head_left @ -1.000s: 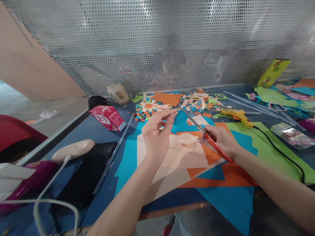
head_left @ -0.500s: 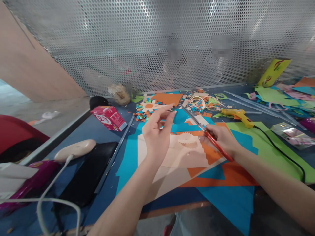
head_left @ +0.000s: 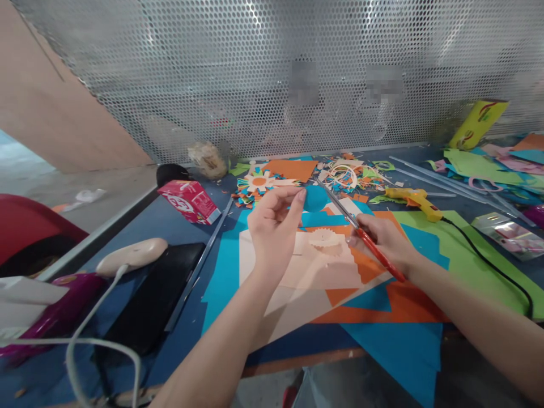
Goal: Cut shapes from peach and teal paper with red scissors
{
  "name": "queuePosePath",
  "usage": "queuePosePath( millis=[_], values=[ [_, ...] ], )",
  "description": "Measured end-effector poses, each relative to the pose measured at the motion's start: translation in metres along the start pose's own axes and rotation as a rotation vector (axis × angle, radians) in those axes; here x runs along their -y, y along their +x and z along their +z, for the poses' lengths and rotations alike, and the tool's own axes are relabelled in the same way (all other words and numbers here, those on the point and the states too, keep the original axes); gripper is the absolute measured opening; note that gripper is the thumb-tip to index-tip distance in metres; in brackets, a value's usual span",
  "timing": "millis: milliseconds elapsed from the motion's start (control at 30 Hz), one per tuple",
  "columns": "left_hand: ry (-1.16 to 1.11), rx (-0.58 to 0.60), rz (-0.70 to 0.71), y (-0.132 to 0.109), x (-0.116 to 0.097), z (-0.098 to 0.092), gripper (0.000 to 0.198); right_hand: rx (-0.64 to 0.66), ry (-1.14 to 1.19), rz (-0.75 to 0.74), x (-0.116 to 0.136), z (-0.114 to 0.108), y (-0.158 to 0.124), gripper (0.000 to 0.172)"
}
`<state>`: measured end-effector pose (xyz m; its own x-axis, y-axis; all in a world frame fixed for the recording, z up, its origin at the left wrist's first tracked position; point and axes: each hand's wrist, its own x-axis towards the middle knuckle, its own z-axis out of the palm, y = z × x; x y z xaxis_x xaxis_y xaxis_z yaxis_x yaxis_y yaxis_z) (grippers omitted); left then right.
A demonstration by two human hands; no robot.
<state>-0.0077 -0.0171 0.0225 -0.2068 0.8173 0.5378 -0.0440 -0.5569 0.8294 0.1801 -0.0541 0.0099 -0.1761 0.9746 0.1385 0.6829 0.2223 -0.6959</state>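
My right hand (head_left: 380,241) grips red-handled scissors (head_left: 348,215), whose long metal blades point up and left, their tips close to my left fingertips. My left hand (head_left: 274,224) is raised over the paper, thumb and forefinger brought together; whatever lies between them, if anything, is too small or hidden to make out. Below both hands, a scalloped cream paper piece (head_left: 323,239) rests on a pale peach sheet (head_left: 314,272). Just beyond the left fingertips is blue paper (head_left: 315,198). A cut-paper flower with an orange centre (head_left: 259,182) lies past the left hand.
Paper scraps (head_left: 348,175) pile along the perforated metal panel (head_left: 255,85). A yellow glue gun (head_left: 414,201) with a black cord lies to the right on green paper (head_left: 476,255). Left are a pink box (head_left: 189,201), a black phone-like slab (head_left: 155,300) and a white corded device (head_left: 131,256).
My left thumb and forefinger have closed together, and the hand has lowered slightly. The scissors stay in my right hand, almost unmoved. The whole view has shifted a little.
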Motion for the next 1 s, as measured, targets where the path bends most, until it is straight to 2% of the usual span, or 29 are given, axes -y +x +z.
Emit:
queuePosePath(
  millis=[233, 467, 1000],
  values=[
    [0.038, 0.012, -0.003, -0.0011, -0.0004, -0.0002, 0.021, 0.004, -0.016, -0.004, -0.0013, 0.0007, 0.0005, 0.039],
    [0.037, 0.008, -0.001, -0.0016, -0.0011, 0.0001, 0.017, 0.015, -0.007, 0.008, -0.0009, 0.0003, 0.0006, 0.039],
    [0.051, 0.005, -0.012, -0.0004, -0.0029, -0.0011, 0.013, -0.050, -0.028, 0.006, -0.0009, 0.0016, 0.0018, 0.056]
  ],
)
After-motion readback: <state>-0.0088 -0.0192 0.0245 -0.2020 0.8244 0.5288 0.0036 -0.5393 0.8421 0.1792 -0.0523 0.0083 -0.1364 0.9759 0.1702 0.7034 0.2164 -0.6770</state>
